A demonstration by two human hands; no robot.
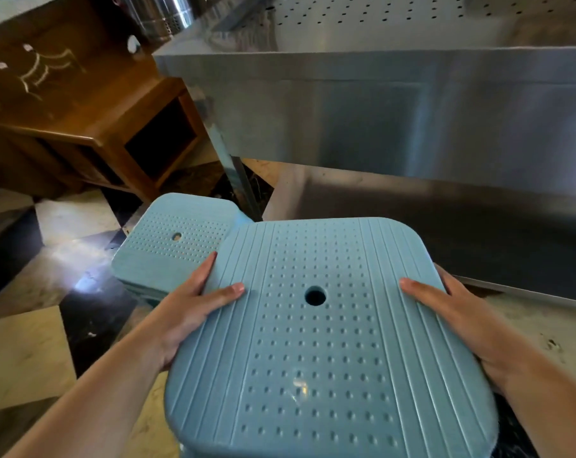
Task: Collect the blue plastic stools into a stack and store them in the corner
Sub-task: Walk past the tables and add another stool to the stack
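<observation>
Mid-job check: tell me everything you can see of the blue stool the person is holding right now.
The held blue stool looks like matte light-blue plastic. Its rounded-square seat faces the camera, with a round hole in the middle, a field of small dimples and grooved lines down both sides. The legs are mostly hidden below the seat. The left hand and right hand grip opposite seat edges, thumbs on top. It overlaps the near corner of another blue stool behind it to the left; contact cannot be told.

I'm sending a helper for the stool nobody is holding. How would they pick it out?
Find the steel counter; at its leg's foot stands a blue stool. It is the farther one, untouched, left of the held stool.
</observation>
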